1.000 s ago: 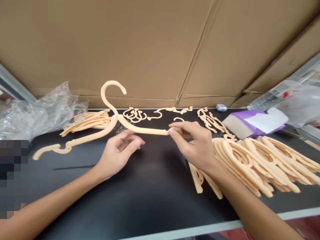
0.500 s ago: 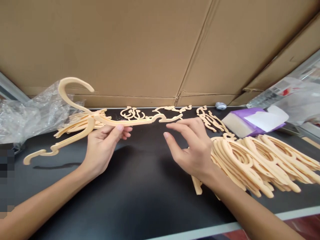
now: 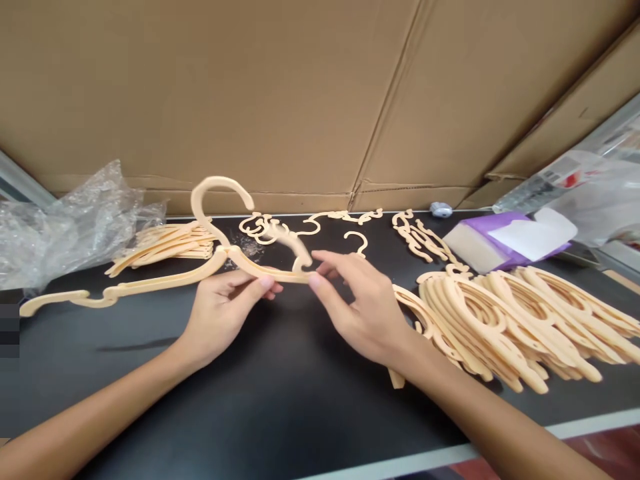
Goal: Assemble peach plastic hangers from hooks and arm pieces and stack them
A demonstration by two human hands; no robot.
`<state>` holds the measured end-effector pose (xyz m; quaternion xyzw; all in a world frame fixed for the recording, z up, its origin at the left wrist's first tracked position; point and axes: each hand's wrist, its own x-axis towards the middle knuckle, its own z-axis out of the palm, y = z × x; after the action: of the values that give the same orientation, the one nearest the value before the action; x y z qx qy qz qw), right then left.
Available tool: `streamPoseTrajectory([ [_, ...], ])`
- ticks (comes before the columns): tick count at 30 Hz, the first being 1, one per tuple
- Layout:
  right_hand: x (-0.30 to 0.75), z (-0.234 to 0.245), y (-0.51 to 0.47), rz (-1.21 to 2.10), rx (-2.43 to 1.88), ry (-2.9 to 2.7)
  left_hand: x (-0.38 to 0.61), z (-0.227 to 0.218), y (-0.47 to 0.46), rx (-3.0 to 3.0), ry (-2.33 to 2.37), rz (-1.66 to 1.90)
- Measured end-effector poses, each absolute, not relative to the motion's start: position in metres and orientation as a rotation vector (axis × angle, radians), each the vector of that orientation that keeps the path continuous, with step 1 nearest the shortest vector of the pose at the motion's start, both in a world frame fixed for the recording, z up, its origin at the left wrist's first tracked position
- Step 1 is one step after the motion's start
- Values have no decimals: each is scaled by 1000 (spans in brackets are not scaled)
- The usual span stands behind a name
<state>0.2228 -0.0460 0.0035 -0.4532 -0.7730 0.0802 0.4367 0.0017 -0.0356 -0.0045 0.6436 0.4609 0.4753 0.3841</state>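
Observation:
A cream plastic folding hanger [image 3: 165,283] hangs over the black table, its hook upward and one arm stretched out to the left. My left hand [image 3: 225,307] is closed on the right arm of this hanger, thumb in front and fingers behind. At that arm's outer end, my right hand [image 3: 363,303] pinches the joint between thumb and fingers. The end piece [image 3: 290,243] there is folded up and back toward the hook, slightly blurred. Beneath the left arm a shadow falls on the table.
Folded hangers [image 3: 480,327] lie in overlapping rows at right. Cream strips [image 3: 165,243] and clear plastic wrap [image 3: 75,227] sit at left. Loose hooks [image 3: 263,227] and small end pieces [image 3: 413,237] lie at the back, near a purple tissue pack [image 3: 500,230]. Cardboard [image 3: 250,100] stands behind.
The hanger has turned and shifted right. My right hand has moved left and closed on its right end, whose end piece has swung from outstretched to folded up.

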Motion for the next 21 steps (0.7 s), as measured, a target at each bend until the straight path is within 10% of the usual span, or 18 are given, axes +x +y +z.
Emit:
streamPoseTrajectory([
  [10, 218, 5, -43, 404, -1151, -1727, 6, 3, -41, 1888, 1133, 1055],
  [21, 230, 12, -45, -454, -924, -1924, 0, -4, -33, 1941, 1226, 1162],
])
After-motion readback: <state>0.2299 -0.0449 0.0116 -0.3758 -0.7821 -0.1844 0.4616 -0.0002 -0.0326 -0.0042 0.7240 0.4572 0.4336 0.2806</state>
